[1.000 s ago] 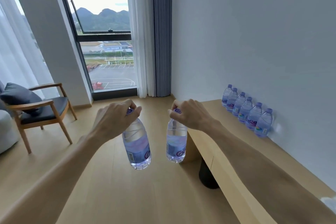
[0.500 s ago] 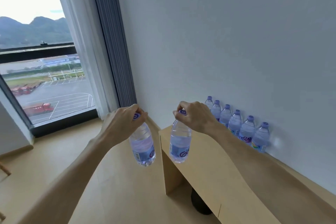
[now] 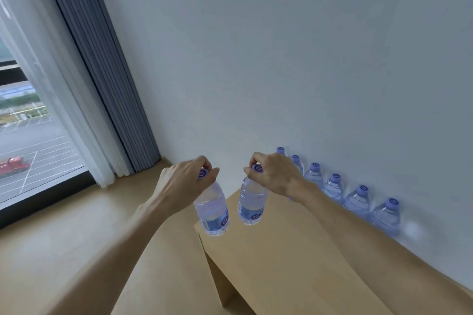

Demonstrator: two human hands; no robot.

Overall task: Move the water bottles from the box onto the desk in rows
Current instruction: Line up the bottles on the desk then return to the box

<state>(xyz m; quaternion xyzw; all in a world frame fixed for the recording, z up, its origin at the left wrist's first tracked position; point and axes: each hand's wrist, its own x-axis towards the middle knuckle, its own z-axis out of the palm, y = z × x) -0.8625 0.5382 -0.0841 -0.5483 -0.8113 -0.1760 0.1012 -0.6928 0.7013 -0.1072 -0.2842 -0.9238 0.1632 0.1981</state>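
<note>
My left hand [image 3: 183, 183] pinches the purple cap of a clear water bottle [image 3: 213, 212], which hangs tilted over the desk's left end. My right hand [image 3: 275, 174] pinches the cap of a second bottle [image 3: 252, 203] that hangs upright above the wooden desk [image 3: 281, 263]. Both bottles are in the air, close side by side. A row of several bottles [image 3: 332, 188] with purple caps stands on the desk against the white wall; my right hand and forearm hide part of it. The box is out of view.
The white wall [image 3: 281, 59] rises right behind the row. A grey curtain [image 3: 102, 84] and a white sheer hang at the left beside a floor-length window [image 3: 30, 151]. Wooden floor [image 3: 64, 238] lies left of the desk's end panel.
The view has swung right and nearer the desk; chair and most of the window have left the frame. Both hands have carried their bottles from above the floor to the desk's left end.
</note>
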